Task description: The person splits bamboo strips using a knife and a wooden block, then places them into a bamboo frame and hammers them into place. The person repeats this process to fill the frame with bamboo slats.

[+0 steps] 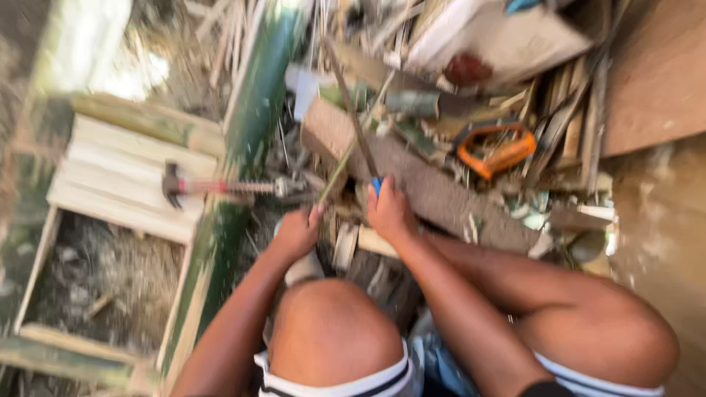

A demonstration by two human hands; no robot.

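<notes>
left hand point(298, 231): closed around the near end of a thin bamboo strip point(334, 176); you hold it from the left side, fingers wrapped, thumb toward the blade. Blur hides how tight.
right hand point(387, 209): fist shut on the blue handle point(376, 184) of a long dark blade point(353, 110); the blade runs up and far-left from your knuckles.
strip position: centre of the scene, just beyond your knees, leaning up toward the far right and crossing the blade near its lower part. Touching or just beside it, I can't tell through the motion blur.
strip handling: I'd judge it light, thin and springy; likely stiff along the grain, prone to split lengthwise, with sharp edges. Grip it low, well clear of the blade edge.
blade handling: rigid and heavier at the tip, I'd guess. Keep your whole palm on the blue handle, not the metal.
support: a rough brown log point(434, 195) lies diagonally under and beyond your hands.
left side: a hammer point(213, 187) rests on a pale bamboo slat frame point(118, 176), apart from both hands; a thick green bamboo pole point(257, 95) runs far to near beside it.
far right: an orange-handled saw point(496, 151) lies in the scrap pile, out of your reach for now.
</notes>
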